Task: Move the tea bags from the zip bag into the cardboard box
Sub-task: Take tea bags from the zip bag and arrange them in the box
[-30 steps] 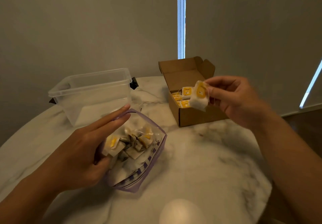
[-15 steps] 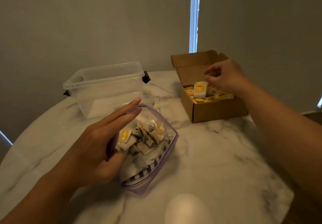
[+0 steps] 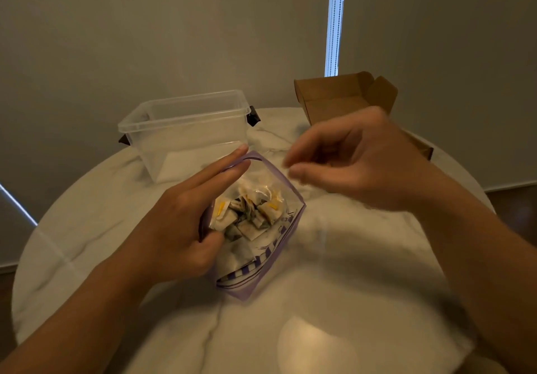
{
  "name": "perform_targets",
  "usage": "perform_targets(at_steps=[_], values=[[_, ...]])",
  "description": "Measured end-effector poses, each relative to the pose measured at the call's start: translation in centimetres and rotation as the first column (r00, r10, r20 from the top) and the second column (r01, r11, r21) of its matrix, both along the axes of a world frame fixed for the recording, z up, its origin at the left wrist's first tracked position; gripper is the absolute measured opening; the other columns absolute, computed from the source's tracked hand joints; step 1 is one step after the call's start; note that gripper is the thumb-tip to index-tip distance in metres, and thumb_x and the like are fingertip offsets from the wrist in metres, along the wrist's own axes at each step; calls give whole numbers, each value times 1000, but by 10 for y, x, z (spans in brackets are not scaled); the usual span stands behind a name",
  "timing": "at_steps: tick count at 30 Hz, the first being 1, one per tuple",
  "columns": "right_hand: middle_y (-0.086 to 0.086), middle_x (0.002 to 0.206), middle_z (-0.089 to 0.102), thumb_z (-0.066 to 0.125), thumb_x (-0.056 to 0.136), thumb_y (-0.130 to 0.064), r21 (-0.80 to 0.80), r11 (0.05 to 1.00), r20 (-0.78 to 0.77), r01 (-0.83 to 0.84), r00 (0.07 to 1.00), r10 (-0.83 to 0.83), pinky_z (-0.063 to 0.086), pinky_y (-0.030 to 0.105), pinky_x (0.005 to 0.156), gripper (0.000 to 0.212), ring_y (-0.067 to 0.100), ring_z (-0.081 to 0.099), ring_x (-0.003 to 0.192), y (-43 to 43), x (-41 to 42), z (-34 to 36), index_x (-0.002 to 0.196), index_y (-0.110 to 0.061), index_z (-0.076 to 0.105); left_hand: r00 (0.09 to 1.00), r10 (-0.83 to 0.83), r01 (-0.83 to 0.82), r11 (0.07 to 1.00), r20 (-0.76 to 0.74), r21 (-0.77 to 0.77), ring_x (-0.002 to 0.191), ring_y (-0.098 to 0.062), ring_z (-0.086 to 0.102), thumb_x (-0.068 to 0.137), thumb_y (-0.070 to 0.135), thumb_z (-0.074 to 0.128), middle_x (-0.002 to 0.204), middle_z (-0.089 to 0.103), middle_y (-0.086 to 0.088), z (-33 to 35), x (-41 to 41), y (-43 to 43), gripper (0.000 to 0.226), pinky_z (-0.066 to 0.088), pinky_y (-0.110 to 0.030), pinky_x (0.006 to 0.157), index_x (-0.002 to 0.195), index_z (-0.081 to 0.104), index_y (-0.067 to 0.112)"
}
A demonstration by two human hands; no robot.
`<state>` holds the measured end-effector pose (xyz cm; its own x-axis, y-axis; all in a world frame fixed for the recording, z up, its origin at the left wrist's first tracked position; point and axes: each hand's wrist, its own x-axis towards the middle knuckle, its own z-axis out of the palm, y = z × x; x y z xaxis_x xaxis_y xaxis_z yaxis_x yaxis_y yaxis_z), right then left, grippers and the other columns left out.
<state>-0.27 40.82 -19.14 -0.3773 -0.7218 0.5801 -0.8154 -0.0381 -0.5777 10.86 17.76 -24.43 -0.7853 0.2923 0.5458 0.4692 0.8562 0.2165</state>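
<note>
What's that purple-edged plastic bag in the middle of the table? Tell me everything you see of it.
The zip bag is clear soft plastic with purple edges and purple stripes printed low on its front. It sits on the marble table with its mouth open upward, part filled with white-and-yellow tea bags. The left hand holds its left side, fingers straight along the rim, thumb on the front.
</note>
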Motion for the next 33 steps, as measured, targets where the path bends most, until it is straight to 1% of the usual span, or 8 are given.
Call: perform_targets(at_steps=[3,8,12,19,22,29,31,33], values=[[-3,86,74,73,83,-7,242,956,-61,-166,981,185,56,24,72,13,8,69,78,-26,30,-5,95,-11,76,1000,-2,2,1000,5,5,121,-20,31,65,-8,59,158,35,-6,2,-1,-2,83,31,3,88,146,42,2],[3,93,69,61,90,-11,544,838,-302,37,941,154,52,28,66,17,18,64,82,-62,45,-38,102,-15,73,1000,-8,8,1000,11,15,119,-13,16,64,-8,58,158,34,-8,3,0,-1,84,26,7,83,146,41,0],[2,92,68,66,86,-12,566,816,-400,118,905,147,50,28,66,13,18,63,82,-74,50,-53,98,-16,71,1000,-16,16,1000,11,0,119,-11,15,60,-9,55,158,34,-8,4,1,-2,88,24,8,84,146,41,0],[7,101,69,62,91,-16,555,828,-321,78,938,128,49,30,73,17,23,64,88,-83,49,-63,106,-12,71,1000,-20,19,1000,17,2,120,-24,29,67,9,49,158,35,-6,4,2,-2,80,26,8,84,146,41,1],[8,104,69,63,91,-16,537,841,-306,62,944,126,49,30,74,19,23,64,91,-82,48,-63,108,-12,71,1000,3,-3,1000,22,-11,116,-27,30,63,-3,54,158,34,-6,3,1,-2,84,26,8,83,146,41,1],[5,101,69,67,86,-19,551,821,-407,151,907,106,49,28,67,19,23,66,86,-89,44,-77,104,-15,72,999,10,-9,1000,35,-15,116,-17,30,61,-6,55,158,34,-7,5,3,0,87,30,7,80,147,41,2],[4,108,67,62,92,-21,540,835,-390,107,911,136,41,24,68,22,20,64,95,-78,45,-72,112,-16,68,999,7,-7,1000,50,-7,106,-16,51,65,0,53,159,34,-5,6,3,1,84,32,6,76,147,41,4],[7,111,67,63,91,-17,476,875,-385,89,915,117,50,29,75,24,23,64,99,-69,46,-65,115,-13,65,999,1,-2,1000,53,13,94,1,62,67,4,52,159,34,-4,7,3,1,81,33,5,74,147,42,4]])
